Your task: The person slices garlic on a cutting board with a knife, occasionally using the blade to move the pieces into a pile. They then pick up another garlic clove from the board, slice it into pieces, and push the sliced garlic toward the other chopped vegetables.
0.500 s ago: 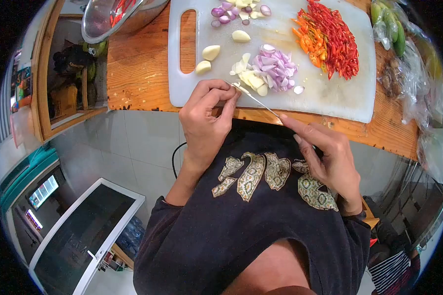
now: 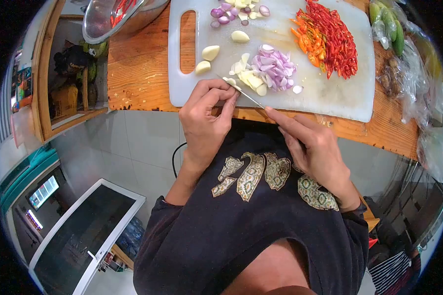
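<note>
Here's the garlic clove point(image 2: 231, 82), pale and small, pinched at the left hand's tips just over the near edge of the white cutting board point(image 2: 330, 101). The knife point(image 2: 251, 100) meets it there, thin blade slanting from the clove down toward the right hand point(image 2: 314, 148). Left hand point(image 2: 204, 115): fingers curled and closed on the clove, thumb up against them. Right hand: fingers wrapped round the knife, index finger stretched along it, the handle hidden in the grip.

Right beyond the blade, a pile of garlic slices point(image 2: 251, 80) touches a heap of purple shallot slices point(image 2: 273, 70). Three whole cloves point(image 2: 210, 52) sit off to the left, and peeled shallots point(image 2: 223, 20) gather near the top of the view. Over to the right, orange chilli slices point(image 2: 310, 43) run up against a big bank of red ones point(image 2: 338, 46).

The board lies flat on the wooden tabletop point(image 2: 138, 73). A metal bowl point(image 2: 94, 25) holding something red stands at the upper left, cut by the frame; plastic bags point(image 2: 412, 78) crowd the right end, beside green vegetables point(image 2: 390, 27).
</note>
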The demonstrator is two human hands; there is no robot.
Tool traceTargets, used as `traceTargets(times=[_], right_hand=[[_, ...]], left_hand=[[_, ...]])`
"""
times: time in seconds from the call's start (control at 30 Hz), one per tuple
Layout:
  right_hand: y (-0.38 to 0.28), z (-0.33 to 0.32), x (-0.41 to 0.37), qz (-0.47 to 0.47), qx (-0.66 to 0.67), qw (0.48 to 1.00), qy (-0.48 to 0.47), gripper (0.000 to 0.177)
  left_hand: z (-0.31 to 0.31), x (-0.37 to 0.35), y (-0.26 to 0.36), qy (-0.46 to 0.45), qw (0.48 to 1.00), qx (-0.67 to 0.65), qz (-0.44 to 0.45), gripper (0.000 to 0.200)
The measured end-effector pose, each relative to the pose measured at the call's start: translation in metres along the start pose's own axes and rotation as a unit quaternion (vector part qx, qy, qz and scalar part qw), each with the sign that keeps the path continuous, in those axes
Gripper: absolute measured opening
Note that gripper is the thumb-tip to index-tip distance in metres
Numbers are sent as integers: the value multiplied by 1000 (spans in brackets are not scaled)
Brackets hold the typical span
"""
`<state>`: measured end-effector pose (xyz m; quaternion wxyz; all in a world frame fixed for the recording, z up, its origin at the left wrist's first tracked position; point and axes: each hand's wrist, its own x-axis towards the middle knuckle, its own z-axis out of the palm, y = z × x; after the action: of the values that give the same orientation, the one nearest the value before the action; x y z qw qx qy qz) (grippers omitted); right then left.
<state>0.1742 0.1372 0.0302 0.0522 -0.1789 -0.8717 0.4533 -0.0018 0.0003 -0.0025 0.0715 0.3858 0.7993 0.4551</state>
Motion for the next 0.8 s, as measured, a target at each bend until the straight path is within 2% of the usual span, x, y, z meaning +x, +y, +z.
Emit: traceTargets(times=[0.07,0.13,0.27,0.3,0.37,0.43,0.57,0.67,0.77,0.8], right_hand=[[5,3,3,-24,24,999,22,44],[10,2,4,8,80,997,11,42],[12,-12,-1,163,186,967,-65,41],[12,-13,-5,160,184,968,-62,42],[13,-14,-9,96,145,984,-37,42],[10,-16,-10,85,114,989,-40,42],[1,-20,-5,122,110,984,-74,43],[8,-11,-4,90,126,987,-48,44],[8,-12,-5,73,114,990,-32,44],[8,-13,-7,70,106,991,-30,44]], left_hand=[[1,0,0,-1,1000,-4,-8,9],[2,-1,-2,6,1000,-8,-9,9],[2,1,2,9,1000,10,1,9],[1,1,2,9,1000,10,3,9],[1,0,0,9,1000,12,6,9],[3,-1,-3,13,1000,1,1,9],[4,-3,0,9,999,-19,-44,12],[3,-3,0,15,999,-10,-31,12],[1,-1,-2,12,999,17,33,12],[0,0,-1,6,999,23,29,12]])
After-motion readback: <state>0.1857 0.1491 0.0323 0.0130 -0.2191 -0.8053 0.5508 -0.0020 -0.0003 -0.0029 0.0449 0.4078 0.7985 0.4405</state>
